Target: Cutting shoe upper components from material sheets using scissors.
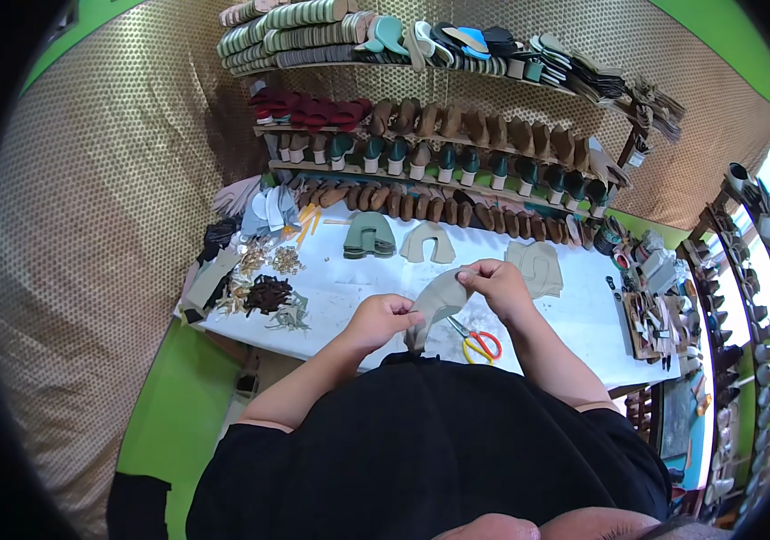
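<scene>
A curved grey-beige shoe upper piece (440, 301) is held up between my hands, over the near edge of the white table. My left hand (383, 322) pinches its left side between thumb and fingers. At its upper right end, my right hand (496, 285) grips it the same way. Scissors (479, 346) with one red and one yellow handle loop lie on the table just below the piece, their blades partly hidden by it. Beyond my hands rest a stack of green U-shaped pieces (369, 236), a beige U-shaped piece (428, 243) and further beige pieces (538, 268).
The white table (331, 286) carries dark brown strips (269, 294) and small gold-coloured parts (288, 261) at the left. A tray of tools (644, 326) stands at the right. Behind, shelves hold shoes (446, 165) and stacked soles (313, 40). A shoe rack (758, 360) is far right.
</scene>
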Motion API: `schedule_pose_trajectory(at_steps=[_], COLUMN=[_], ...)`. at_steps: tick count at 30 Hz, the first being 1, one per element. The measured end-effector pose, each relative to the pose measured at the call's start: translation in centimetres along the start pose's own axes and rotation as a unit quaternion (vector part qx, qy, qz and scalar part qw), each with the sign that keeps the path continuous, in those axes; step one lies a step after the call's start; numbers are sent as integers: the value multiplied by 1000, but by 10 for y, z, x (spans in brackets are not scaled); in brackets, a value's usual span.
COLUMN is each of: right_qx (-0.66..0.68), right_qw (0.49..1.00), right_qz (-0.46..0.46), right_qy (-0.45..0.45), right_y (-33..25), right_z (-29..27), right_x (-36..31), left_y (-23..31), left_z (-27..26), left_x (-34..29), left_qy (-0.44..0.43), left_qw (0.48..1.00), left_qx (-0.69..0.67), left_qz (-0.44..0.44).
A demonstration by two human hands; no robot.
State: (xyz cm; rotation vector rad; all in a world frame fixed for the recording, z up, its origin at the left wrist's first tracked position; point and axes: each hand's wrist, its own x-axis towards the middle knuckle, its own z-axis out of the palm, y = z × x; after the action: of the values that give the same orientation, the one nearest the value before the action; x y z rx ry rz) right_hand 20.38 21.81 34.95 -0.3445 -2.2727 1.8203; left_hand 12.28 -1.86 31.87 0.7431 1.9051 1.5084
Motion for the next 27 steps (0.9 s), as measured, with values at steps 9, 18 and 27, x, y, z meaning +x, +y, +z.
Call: schedule_pose_trajectory(at_steps=[9,18,27], right_qx=[-19,13,-4], right_qw=[997,995,991], right_qz=[26,-25,-47], right_qy=[66,96,125], right_y=[-10,5,3], right_z=[-11,-19,-20], right_x=[0,2,-7], left_y=[-5,-14,-27], left_z=[-3,-5,-6], left_x=[10,17,19], left_qy=[-69,-22,-73], left_qw=[996,994,992], left_qx=[-44,95,-73], left_qz=[-43,54,80])
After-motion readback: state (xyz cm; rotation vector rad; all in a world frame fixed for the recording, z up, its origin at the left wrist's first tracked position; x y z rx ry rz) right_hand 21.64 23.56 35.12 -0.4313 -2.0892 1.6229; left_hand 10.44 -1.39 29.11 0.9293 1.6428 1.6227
